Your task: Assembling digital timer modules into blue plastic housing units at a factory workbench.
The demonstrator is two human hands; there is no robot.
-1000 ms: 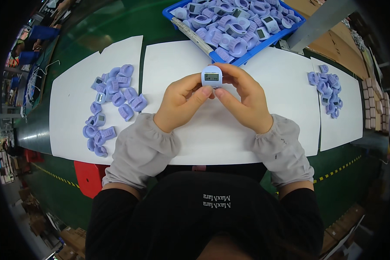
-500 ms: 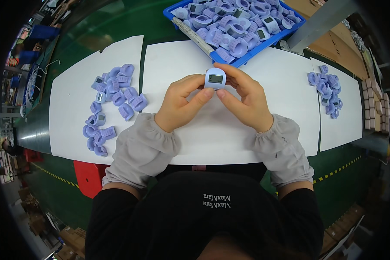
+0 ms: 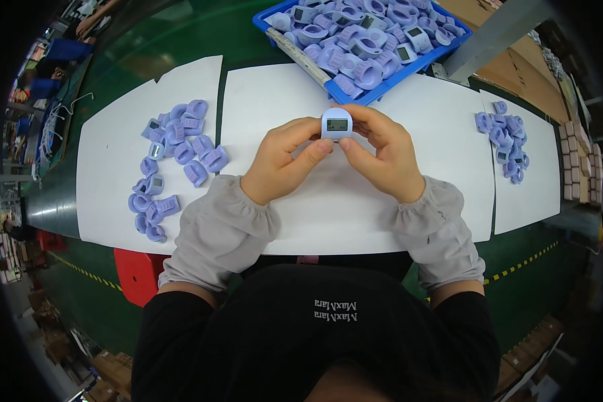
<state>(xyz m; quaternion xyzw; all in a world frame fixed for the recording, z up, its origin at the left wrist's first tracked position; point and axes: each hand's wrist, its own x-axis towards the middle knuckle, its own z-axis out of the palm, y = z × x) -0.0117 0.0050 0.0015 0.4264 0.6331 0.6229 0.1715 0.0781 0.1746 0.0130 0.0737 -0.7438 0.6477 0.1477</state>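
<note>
Above the middle white sheet [image 3: 315, 214], both my hands grip one small light-purple device with a grey display [image 3: 337, 124]. Its screen faces up at me and shows dark marks too small to make out. My left hand [image 3: 281, 161] pinches its left side, thumb at the lower corner. From the right, my right hand [image 3: 388, 157] holds it the same way, with the index finger behind the top. The device's back is hidden by my fingers.
A blue crate [image 3: 390, 86] full of similar purple devices stands at the far side. Loose ones lie in a left pile [image 3: 174, 130] and a right pile [image 3: 511, 137]. Behind the crate's right corner rises a grey metal post [image 3: 492, 43]. A red stool [image 3: 135, 275] is at lower left.
The device and my fingers have shifted slightly right and toward me. Its display faces me a little more squarely. Both hands keep their hold.
</note>
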